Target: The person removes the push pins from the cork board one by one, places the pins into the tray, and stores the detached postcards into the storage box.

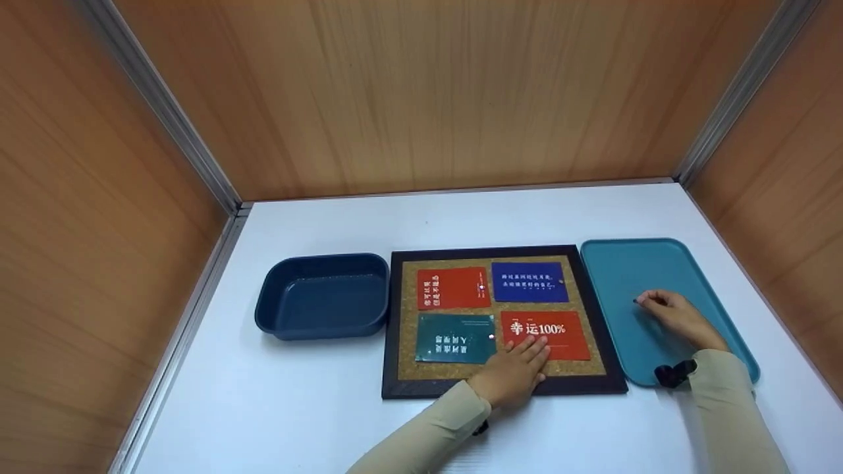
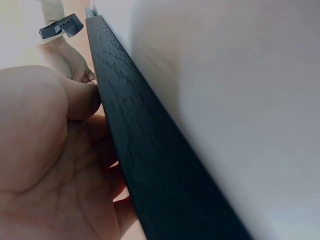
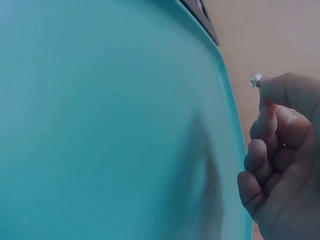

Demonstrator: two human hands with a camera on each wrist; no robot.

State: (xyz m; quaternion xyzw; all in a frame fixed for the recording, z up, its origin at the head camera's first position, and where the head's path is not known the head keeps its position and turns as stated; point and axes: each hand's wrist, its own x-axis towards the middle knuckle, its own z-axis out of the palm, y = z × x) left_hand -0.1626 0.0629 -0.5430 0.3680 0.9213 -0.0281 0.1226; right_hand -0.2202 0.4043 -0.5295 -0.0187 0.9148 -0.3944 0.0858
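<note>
A cork board (image 1: pixel 408 316) with a dark frame lies flat, bearing two red cards, a blue card (image 1: pixel 530 293) and a green card (image 1: pixel 454 349). My left hand (image 1: pixel 508 374) rests on the lower right red card (image 1: pixel 566 339), its fingers straight and covering the card's lower left part. In the left wrist view, the thumb lies against the dark frame edge (image 2: pixel 135 130). Over the teal tray (image 1: pixel 632 263), my right hand (image 1: pixel 685 321) pinches a small shiny pushpin (image 3: pixel 256 80) between thumb and forefinger; its other fingers are curled.
Left of the board stands a deep dark blue dish (image 1: pixel 323 332). Small pins show at the right edges of the upper left red card (image 1: pixel 454 296), the green card and the blue card. Wooden panels (image 1: pixel 461 99) enclose the white table (image 1: pixel 263 408) at the back and sides.
</note>
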